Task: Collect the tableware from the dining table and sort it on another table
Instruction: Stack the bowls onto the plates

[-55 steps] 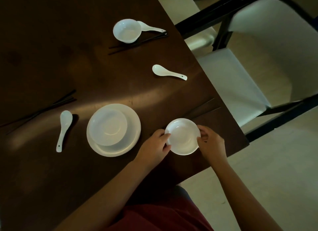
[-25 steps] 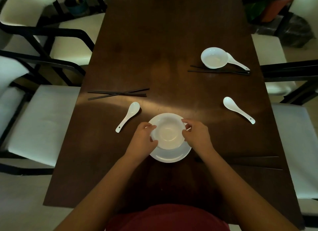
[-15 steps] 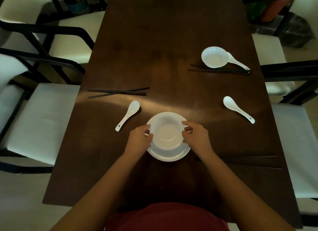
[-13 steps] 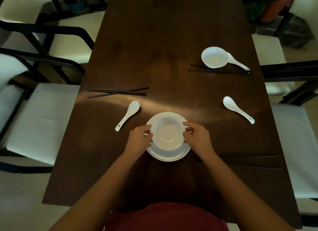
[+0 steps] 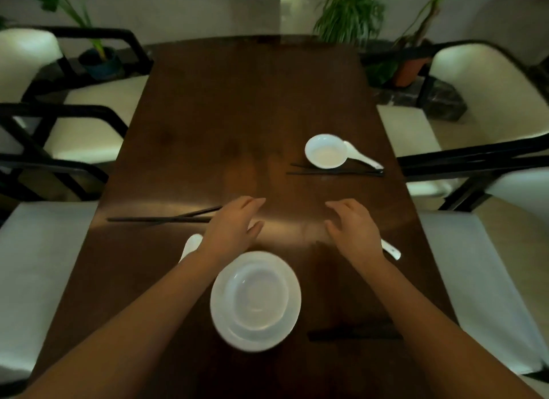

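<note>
Head view, near to far: stacked plates set down at the near edge, left hand and right hand just beyond, both released and empty, probably reaching next toward far small bowl.

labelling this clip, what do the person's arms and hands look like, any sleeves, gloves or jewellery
Both forearms are bare right up to the bottom edge of the picture, with no sleeve in view. The left hand and the right hand wear no gloves, and no watch, bracelet or ring shows. The picture is dim and a little blurred, so small details could be missed.
</note>
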The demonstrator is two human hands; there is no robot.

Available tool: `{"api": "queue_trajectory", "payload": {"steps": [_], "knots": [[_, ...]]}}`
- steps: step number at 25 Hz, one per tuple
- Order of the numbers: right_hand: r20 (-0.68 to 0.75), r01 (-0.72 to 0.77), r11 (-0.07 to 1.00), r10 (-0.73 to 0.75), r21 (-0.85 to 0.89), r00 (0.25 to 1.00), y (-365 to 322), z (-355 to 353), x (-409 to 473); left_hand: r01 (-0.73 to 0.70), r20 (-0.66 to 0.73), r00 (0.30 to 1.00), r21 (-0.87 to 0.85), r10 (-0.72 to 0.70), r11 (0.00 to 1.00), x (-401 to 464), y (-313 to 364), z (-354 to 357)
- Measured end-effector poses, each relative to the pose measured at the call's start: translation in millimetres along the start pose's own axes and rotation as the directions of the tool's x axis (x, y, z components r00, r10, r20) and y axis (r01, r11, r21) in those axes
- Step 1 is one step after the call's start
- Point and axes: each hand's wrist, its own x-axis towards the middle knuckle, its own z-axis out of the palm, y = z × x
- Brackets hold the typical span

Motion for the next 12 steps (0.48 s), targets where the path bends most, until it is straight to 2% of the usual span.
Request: {"api": "queue_trajectory", "payload": {"steps": [4, 6, 9, 12], "knots": [[-0.102, 0.03, 0.987, -0.046, -0.158, 0.994, 28.3, -26.2, 70.2, -0.136, 0.038, 0.991, 0.128, 0.132, 0.982, 89.3, 14.1, 3.1], [-0.114, 0.03, 0.984, -0.05, -0.174, 0.992, 44.0, -25.9, 102.7, -0.184, 0.072, 0.982, 0.181, 0.174, 0.966, 131.4, 15.7, 15.0], [-0.127, -0.055, 0.998, 0.052, -0.028, 0.991, 68.3, -14.8, 151.6, -0.08, 0.064, 0.995, 0.165, 0.07, 0.983, 189.5, 11.3, 39.8], [-0.07, -0.142, 0.988, 0.146, 0.063, 0.987, 89.3, 2.8, 190.4, 0.118, 0.115, 0.985, 0.089, -0.128, 0.989, 234.3, 3.2, 70.8]]}}
